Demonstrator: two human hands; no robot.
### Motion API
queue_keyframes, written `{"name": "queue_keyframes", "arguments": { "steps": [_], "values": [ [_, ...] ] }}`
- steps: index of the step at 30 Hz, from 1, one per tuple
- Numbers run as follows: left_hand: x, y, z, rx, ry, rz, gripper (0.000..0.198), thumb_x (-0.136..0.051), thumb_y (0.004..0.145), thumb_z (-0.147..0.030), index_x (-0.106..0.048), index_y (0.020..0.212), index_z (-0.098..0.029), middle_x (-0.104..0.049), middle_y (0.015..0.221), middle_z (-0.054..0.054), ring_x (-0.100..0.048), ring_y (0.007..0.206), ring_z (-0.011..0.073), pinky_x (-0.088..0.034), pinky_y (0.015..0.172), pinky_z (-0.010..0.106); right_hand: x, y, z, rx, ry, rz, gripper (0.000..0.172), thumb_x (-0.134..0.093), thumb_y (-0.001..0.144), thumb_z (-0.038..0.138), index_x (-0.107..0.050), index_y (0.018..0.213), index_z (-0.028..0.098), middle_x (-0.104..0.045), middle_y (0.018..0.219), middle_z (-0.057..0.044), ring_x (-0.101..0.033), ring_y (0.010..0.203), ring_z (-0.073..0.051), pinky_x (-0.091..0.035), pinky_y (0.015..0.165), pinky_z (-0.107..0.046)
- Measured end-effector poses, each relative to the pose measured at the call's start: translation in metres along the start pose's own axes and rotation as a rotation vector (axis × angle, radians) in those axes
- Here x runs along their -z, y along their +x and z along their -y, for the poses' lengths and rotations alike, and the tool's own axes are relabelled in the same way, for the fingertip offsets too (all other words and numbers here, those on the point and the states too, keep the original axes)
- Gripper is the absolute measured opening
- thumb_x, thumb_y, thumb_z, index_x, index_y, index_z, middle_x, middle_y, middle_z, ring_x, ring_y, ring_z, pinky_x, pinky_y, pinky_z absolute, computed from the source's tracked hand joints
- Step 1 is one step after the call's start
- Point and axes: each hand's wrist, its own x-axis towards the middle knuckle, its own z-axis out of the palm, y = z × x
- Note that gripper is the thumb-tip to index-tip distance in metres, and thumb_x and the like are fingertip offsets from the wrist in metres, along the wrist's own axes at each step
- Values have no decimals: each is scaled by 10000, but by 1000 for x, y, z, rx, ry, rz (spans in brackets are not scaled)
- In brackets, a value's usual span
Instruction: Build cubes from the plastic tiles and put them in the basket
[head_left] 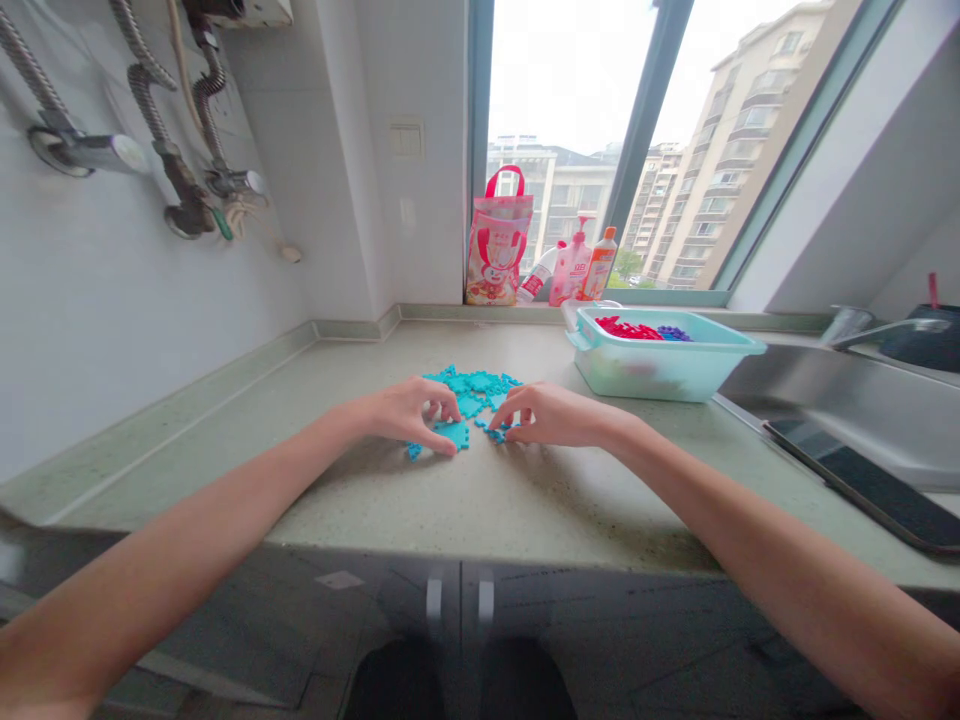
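Open room at counter [465, 510] front edge; blue pile [476, 383] just beyond my left hand [409, 408], half-curled holding tile [454, 433], and right hand [551, 412], pinching piece [495, 434].

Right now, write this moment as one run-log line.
left hand: at flat turquoise piece | right hand: at small blue piece | turquoise pile: beyond hands | tub: beside sink, red pieces inside
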Motion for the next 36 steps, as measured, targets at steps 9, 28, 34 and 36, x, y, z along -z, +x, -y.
{"name": "queue_keyframes", "arguments": {
  "steps": [9,28,34,36],
  "values": [
    [-4,0,-6,-31,7,-16,386,-902,693,-457,-816,978,-211,-704,884,10,-562,724,134,-440,672,258,-18,5,0,151,277,6,152,-729,894,222,-800,1025,194,-774,1144,-73,-709,909,-163,-562,821,-281],
    [-17,7,-13,-11,28,-84,443,-909,697,-564,-835,945,-204,-682,862,15,-551,699,130,-426,650,262,-20,11,-3,84,116,-24,86,-784,864,221,-838,931,223,-794,939,-33,-698,816,-170,-502,770,-271],
    [-17,11,-11,-102,93,-130,565,-809,798,-673,-814,1150,-231,-738,987,47,-605,780,166,-473,782,295,6,-24,54,94,-201,-231,224,-644,964,321,-794,1120,267,-798,1034,-78,-718,867,-233,-506,818,-351],
    [-11,11,-3,-95,85,-209,598,-609,947,-708,-790,1215,-206,-755,1058,82,-655,881,201,-495,870,324,7,-66,88,154,-154,-365,272,-595,988,409,-780,1167,325,-789,951,-78,-708,813,-238,-521,784,-375]
  ]
}}
